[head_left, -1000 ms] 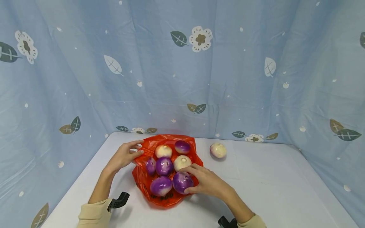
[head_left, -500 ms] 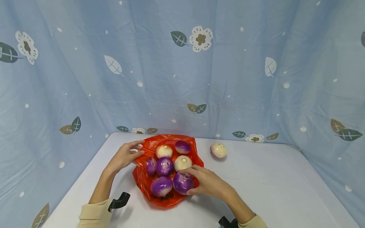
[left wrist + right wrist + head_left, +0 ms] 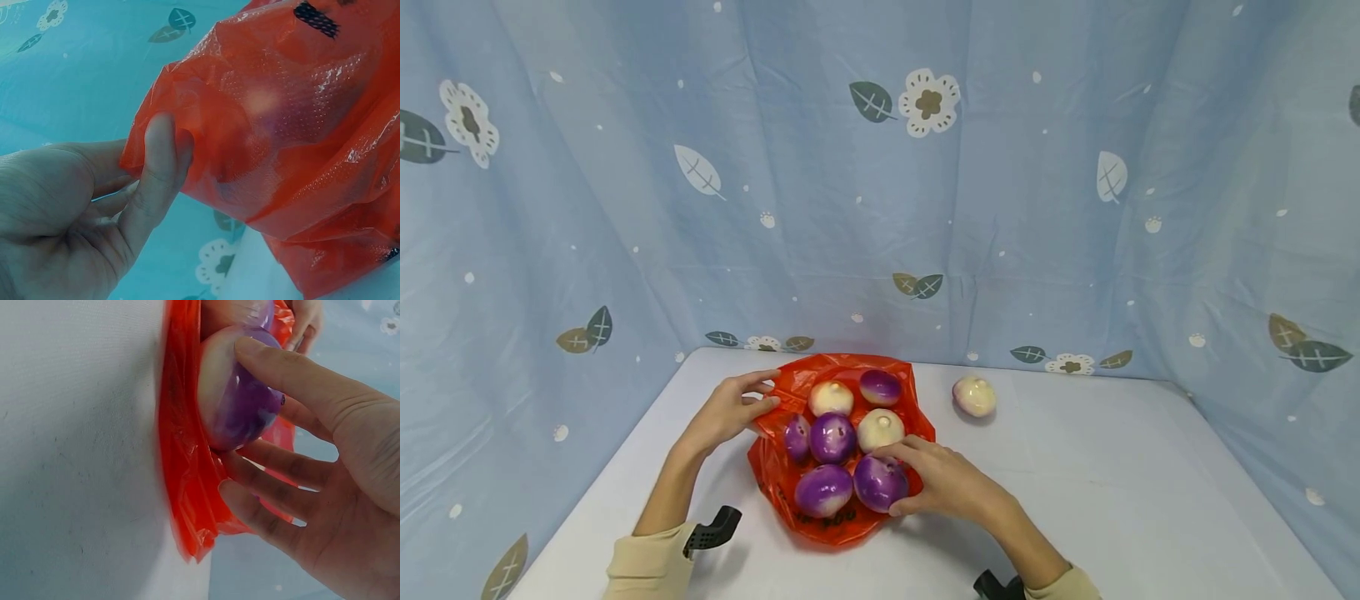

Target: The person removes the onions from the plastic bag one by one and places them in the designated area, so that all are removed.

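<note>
A red plastic bag (image 3: 782,500) lies spread on the table with several glossy purple-and-white onions in it. My left hand (image 3: 726,412) pinches the bag's left edge between thumb and fingers, holding it up; the left wrist view shows the raised plastic (image 3: 225,131) close by. At the bag's front right, the thumb and fingers of my right hand (image 3: 943,479) are around a purple onion (image 3: 878,485). In the right wrist view, the thumb presses on this onion (image 3: 240,406) and its other fingers reach behind it.
One whitish onion (image 3: 974,396) sits outside the bag, at the back right on the white table (image 3: 1075,492). A blue patterned curtain (image 3: 820,208) hangs behind and at both sides.
Both hands stay nearly still. The thumb of my right hand has shifted very slightly along the front purple onion. The bag and the other onions have not moved.
</note>
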Motion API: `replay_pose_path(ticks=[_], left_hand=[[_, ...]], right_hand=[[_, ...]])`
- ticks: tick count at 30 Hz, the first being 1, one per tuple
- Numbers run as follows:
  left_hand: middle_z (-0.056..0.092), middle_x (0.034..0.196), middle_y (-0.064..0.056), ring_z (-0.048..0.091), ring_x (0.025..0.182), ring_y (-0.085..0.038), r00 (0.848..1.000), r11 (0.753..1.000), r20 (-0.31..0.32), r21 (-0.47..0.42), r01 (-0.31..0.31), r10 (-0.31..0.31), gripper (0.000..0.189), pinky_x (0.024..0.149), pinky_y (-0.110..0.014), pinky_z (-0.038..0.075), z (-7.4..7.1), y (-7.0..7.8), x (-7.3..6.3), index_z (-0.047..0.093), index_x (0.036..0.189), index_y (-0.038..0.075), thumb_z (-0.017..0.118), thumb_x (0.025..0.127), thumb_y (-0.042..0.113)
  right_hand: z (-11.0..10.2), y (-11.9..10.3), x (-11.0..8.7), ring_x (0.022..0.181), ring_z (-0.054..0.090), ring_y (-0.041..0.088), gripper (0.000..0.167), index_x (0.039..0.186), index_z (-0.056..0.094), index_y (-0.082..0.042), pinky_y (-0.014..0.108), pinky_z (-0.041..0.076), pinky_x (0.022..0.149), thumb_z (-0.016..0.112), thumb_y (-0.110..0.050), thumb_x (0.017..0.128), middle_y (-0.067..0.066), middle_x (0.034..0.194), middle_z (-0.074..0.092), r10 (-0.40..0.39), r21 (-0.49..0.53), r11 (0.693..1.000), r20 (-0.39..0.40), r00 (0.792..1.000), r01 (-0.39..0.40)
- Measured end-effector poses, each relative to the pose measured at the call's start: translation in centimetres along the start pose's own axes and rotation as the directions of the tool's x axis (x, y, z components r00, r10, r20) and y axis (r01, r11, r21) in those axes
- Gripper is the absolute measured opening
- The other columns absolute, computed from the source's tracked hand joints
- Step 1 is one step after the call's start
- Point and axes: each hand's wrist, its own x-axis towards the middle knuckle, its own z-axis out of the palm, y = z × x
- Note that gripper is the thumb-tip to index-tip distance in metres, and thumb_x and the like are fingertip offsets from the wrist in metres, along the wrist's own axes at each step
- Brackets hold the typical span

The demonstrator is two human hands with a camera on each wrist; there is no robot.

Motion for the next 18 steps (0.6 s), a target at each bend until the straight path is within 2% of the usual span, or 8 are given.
replay_pose_path(ticks=[18], left_hand=[[0.059,0.123,-0.027,0.072,0.094,-0.029,1.000,1.000,0.000,0.002,0.001,-0.001,0.052,0.064,-0.033,0.061,-0.04,-0.06,0.05,0.047,0.143,0.004,0.063,0.095,0.012]], right_hand=[[-0.39,0.02,-0.24,0.118,0.058,0.016,0.070,0.141,0.049,-0.038,0.046,0.052,0.099,0.080,-0.046,0.079,-0.005,0.132,0.058,-0.032,-0.045,0.998,0.009,0.999,0.032]])
